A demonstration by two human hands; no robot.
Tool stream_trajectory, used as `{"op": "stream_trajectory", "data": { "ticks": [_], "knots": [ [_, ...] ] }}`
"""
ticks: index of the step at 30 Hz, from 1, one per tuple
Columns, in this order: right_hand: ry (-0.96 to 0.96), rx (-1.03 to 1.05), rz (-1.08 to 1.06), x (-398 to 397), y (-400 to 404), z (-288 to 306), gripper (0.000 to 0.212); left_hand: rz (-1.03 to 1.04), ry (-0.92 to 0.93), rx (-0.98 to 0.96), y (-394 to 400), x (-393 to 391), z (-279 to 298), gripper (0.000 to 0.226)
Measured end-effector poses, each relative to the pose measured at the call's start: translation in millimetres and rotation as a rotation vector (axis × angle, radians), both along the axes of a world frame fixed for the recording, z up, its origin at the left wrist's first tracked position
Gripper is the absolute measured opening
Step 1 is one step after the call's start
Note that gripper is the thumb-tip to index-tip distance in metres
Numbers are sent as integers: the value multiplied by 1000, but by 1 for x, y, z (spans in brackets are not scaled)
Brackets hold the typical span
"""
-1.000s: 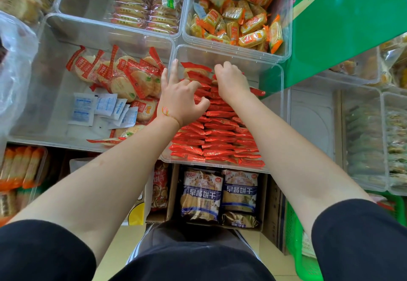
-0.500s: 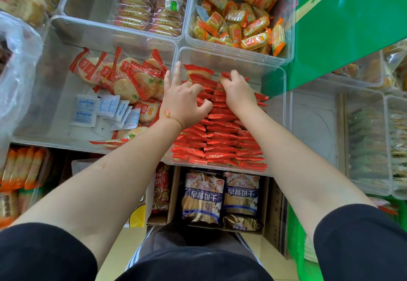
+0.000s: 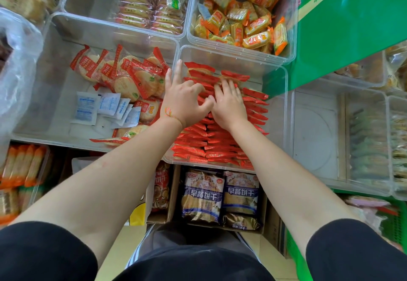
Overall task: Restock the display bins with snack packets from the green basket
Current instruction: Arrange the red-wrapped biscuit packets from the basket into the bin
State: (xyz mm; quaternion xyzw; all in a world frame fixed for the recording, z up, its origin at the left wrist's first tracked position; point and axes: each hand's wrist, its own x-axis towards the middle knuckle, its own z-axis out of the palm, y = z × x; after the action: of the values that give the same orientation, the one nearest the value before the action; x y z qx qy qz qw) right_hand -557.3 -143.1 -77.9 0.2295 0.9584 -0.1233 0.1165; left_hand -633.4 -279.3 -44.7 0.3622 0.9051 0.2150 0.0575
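Since the earlier frames both hands had drawn together over the red snack packets [image 3: 220, 141], the right hand [image 3: 229, 106] having slid left until it sat just beside the left hand [image 3: 185, 102]. Those packets stood on edge in two rows running from the near wall of the clear bin [image 3: 284, 108] toward its far wall, each packet's long axis lying across the row, left to right. They were flat, glossy red wrappers with crimped ends, pale biscuit showing at the far end of the stack. Palm down, the right hand pressed on the packets with its fingers bent over their top edges; whether it pinched one could not be told. Beside it, the left hand rested with fingers spread, index finger reaching along the bin's left wall. At lower right showed the green basket [image 3: 394, 225].
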Motion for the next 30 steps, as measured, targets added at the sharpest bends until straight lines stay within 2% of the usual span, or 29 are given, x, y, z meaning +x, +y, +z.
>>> {"op": "stream_trajectory", "data": {
  "ticks": [3, 5, 8, 10, 13, 17, 21, 27, 30],
  "knots": [
    [-27, -33, -27, -4, 6, 3, 57, 4, -2, 3, 0, 0, 1, 52],
    [65, -53, -87, -5, 6, 7, 52, -2, -3, -10, 0, -1, 0, 50],
    [229, 72, -288, 2, 17, 10, 45, -7, -18, -31, 0, -1, 0, 52],
    [139, 45, -406, 6, 29, 11, 48, -10, -20, -32, 0, 0, 1, 52],
    [-3, -54, -359, -4, 31, 8, 55, -13, -14, -34, 0, -1, 1, 52],
    [55, -118, -271, -7, 19, 5, 60, -11, -6, -41, 0, -1, 0, 50],
    [49, -43, -220, 2, 24, 3, 53, -12, -1, -31, 1, -1, 0, 48],
    [102, 64, -372, -10, 33, 13, 40, -16, -9, -26, 0, -1, 1, 50],
    [101, 11, -358, -13, 39, 19, 42, -15, -5, -27, 0, -1, 1, 51]
  ]
}}
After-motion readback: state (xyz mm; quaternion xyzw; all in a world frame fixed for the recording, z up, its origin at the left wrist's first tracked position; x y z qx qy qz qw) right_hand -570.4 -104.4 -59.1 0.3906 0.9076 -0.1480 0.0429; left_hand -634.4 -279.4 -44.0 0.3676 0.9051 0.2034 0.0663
